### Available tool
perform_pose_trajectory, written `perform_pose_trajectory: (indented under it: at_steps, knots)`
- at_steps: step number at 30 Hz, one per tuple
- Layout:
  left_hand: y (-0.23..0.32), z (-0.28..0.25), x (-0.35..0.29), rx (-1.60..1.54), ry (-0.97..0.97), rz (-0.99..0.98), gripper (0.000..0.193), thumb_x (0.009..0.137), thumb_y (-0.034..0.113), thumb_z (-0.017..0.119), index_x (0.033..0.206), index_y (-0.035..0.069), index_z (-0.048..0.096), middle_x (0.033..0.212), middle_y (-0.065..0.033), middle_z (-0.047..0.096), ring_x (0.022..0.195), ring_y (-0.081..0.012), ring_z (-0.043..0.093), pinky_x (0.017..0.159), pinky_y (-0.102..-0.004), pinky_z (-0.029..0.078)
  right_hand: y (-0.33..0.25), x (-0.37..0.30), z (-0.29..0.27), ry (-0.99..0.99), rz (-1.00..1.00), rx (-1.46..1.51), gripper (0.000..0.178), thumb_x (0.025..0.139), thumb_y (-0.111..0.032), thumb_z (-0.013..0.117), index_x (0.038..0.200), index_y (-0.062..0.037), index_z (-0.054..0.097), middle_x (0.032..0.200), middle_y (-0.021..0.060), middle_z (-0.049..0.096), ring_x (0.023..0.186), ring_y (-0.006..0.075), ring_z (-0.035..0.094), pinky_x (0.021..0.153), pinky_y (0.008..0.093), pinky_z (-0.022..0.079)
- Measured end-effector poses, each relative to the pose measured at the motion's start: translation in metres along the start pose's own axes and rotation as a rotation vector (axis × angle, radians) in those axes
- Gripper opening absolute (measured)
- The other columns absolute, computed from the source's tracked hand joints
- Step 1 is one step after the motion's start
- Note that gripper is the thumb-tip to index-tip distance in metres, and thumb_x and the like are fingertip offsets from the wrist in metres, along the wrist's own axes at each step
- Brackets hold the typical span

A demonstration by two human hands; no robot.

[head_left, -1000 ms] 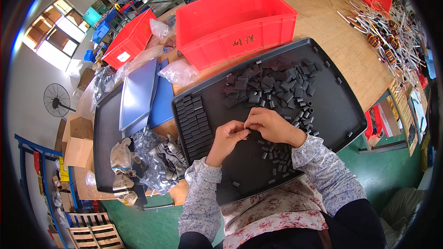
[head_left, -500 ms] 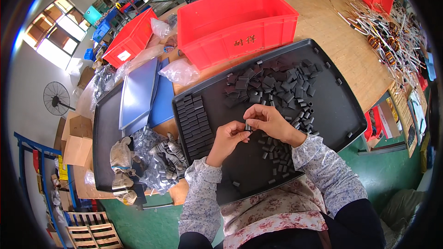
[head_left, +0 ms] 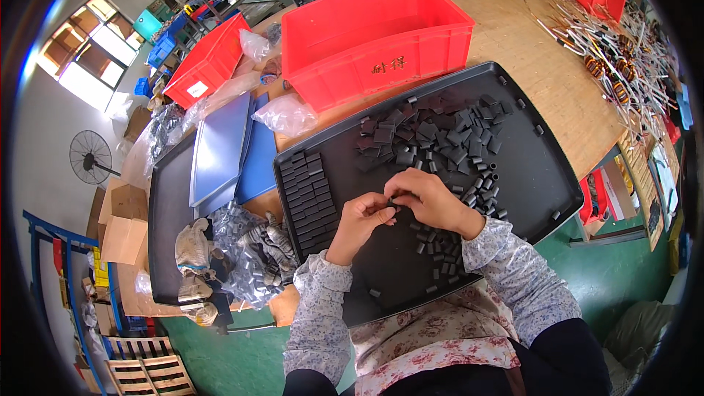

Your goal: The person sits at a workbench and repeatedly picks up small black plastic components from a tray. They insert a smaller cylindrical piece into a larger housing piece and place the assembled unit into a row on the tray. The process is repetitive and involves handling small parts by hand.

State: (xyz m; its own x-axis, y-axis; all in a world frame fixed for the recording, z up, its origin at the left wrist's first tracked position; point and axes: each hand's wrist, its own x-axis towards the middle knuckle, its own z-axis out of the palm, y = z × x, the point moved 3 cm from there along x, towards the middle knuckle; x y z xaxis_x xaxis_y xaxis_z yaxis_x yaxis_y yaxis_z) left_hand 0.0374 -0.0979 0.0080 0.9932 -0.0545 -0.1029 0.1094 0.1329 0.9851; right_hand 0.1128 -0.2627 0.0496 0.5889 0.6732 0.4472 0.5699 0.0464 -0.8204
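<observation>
My left hand (head_left: 361, 221) and my right hand (head_left: 434, 202) meet over the black tray (head_left: 541, 189). Both are closed, their fingertips pinching one small dark cylinder (head_left: 394, 204), mostly hidden by the fingers. Beyond them lies a loose heap of flat black pieces (head_left: 440, 133). Short dark cylinders (head_left: 482, 194) are scattered beside and below my right hand, some under it. Along the tray's left side, black pieces (head_left: 309, 198) lie in neat, close-packed rows.
A red bin (head_left: 378, 59) stands behind the tray, with another red bin (head_left: 209, 59) farther left. Blue sheets (head_left: 222, 150), a plastic bag of grey parts (head_left: 249, 249) and gloves (head_left: 193, 249) lie to the left. Wired coils (head_left: 620, 66) cover the table's far right.
My right hand's fingers have shifted slightly and curled closer over the small cylinder, covering more of it. My left hand stays nearly in place.
</observation>
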Motion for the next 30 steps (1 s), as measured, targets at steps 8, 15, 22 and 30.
perform_pose_trajectory:
  at_steps: [8,15,22,30]
  knots:
    - [0.005,-0.002,-0.001,-0.051,0.021,0.021,0.022,0.096,0.009,0.066,0.113,-0.005,0.065,0.099,-0.0077,0.068,0.084,-0.0155,0.068,0.077,-0.0279,0.057,-0.01,0.0,0.0,0.099,-0.057,-0.091,0.033,0.077,0.009,0.071,0.106,-0.005,0.066,0.098,0.0088,0.067,0.092,0.0271,0.064,0.08,0.0368,0.054]
    - [0.006,-0.006,0.0,0.005,0.007,0.022,0.026,0.098,0.01,0.064,0.12,-0.003,0.065,0.104,-0.0077,0.07,0.084,-0.0137,0.067,0.078,-0.0271,0.056,-0.002,-0.001,0.002,0.073,-0.038,-0.087,0.036,0.079,0.002,0.072,0.113,-0.0071,0.063,0.104,0.0093,0.067,0.095,0.03,0.063,0.082,0.0406,0.052]
    - [0.044,-0.043,0.017,0.194,0.243,0.21,0.033,0.098,0.001,0.059,0.13,0.005,0.063,0.108,-0.0093,0.069,0.086,-0.0121,0.065,0.081,-0.0263,0.056,0.017,-0.006,-0.006,0.098,0.001,-0.587,0.047,0.079,-0.009,0.075,0.123,-0.0086,0.058,0.123,0.0079,0.059,0.113,0.0294,0.056,0.095,0.0415,0.047]
    - [0.054,-0.135,0.072,1.073,0.387,0.434,0.04,0.08,-0.016,0.056,0.11,0.007,0.072,0.103,-0.0169,0.07,0.083,-0.0324,0.067,0.075,-0.0383,0.055,0.02,-0.01,0.001,-0.091,-0.03,-0.69,0.049,0.076,-0.015,0.079,0.122,-0.0126,0.061,0.13,0.0031,0.055,0.121,0.0286,0.049,0.098,0.0421,0.044]
